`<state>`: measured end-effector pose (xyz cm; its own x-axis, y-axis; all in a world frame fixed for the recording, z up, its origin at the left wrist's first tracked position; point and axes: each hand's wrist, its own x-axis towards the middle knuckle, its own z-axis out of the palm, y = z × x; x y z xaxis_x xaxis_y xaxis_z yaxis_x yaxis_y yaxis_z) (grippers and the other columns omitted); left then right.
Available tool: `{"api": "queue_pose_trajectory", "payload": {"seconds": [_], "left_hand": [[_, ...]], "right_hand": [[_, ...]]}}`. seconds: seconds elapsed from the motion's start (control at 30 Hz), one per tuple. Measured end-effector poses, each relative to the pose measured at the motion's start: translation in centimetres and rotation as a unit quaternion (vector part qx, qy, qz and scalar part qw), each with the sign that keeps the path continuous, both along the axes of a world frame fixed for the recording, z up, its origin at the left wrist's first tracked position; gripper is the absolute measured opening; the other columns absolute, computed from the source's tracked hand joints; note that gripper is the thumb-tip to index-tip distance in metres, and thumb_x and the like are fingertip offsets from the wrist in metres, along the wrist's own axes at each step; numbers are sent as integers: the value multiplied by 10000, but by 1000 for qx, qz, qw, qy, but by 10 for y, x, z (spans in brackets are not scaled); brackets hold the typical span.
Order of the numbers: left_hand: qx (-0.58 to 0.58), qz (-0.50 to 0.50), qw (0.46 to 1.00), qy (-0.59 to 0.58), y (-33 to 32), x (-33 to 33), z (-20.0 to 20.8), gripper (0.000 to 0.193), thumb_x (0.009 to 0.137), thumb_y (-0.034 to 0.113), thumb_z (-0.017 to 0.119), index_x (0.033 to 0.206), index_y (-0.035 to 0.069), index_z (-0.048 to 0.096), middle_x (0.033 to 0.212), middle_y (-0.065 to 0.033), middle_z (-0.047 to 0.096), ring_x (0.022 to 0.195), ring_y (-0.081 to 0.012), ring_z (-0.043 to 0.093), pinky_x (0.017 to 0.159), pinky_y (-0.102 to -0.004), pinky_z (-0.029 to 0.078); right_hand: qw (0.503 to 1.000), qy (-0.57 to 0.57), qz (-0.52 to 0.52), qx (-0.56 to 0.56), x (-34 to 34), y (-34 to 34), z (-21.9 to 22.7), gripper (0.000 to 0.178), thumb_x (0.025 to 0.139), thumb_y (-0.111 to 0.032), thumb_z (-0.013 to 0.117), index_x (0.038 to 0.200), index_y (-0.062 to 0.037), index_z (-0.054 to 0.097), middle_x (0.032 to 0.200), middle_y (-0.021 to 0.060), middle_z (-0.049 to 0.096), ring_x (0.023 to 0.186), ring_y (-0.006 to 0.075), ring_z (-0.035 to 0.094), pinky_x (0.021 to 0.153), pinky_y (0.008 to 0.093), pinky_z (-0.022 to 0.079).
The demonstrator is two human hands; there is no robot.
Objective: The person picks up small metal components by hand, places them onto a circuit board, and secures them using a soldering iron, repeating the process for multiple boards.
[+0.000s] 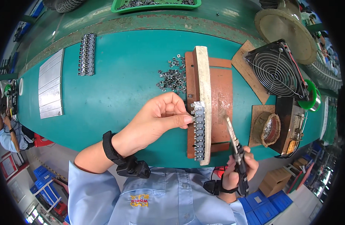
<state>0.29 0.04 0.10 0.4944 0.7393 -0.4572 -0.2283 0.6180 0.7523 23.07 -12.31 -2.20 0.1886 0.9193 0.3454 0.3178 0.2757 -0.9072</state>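
A strip of small black components with metal pins (199, 131) lies lengthwise along a pale wooden bar (203, 75). The bar rests on a reddish-brown board (222, 90). My left hand (157, 116) has its thumb and index finger pinched at the strip's left edge, near its far end. Whatever is between those fingertips is too small or hidden to name. My right hand (240, 170) is wrapped around a black-handled tool with a long pale metal tip (239, 153). That tip points away from me, over the board's near right part, apart from the strip.
Loose small metal parts (172, 78) are heaped left of the board. Farther left are another component strip (87, 54) and flat metal bars (51, 84). To the right stand a fan (275, 71), a round crusted pot (264, 129) and a green spool (312, 95). A green tray (157, 6) stands beyond.
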Motion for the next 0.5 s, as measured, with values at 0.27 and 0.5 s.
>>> {"api": "queue_pose_trajectory", "payload": {"seconds": [0.27,0.5], "left_hand": [[6,2,1000,-3,-1,0,-1,127,811,47,601,827,62,476,785,-5,567,737,-72,564,670,-194,450],[42,16,998,36,4,-9,8,115,807,49,600,860,56,498,785,-16,571,711,-80,551,659,-208,444]], "right_hand": [[998,19,-59,8,-1,0,-15,580,735,-421,647,1106,-38,418,921,122,482,704,169,501,538,213,393],[996,35,-88,2,-8,0,-10,566,733,-393,664,1090,-19,435,958,134,496,702,171,522,568,228,418]]}}
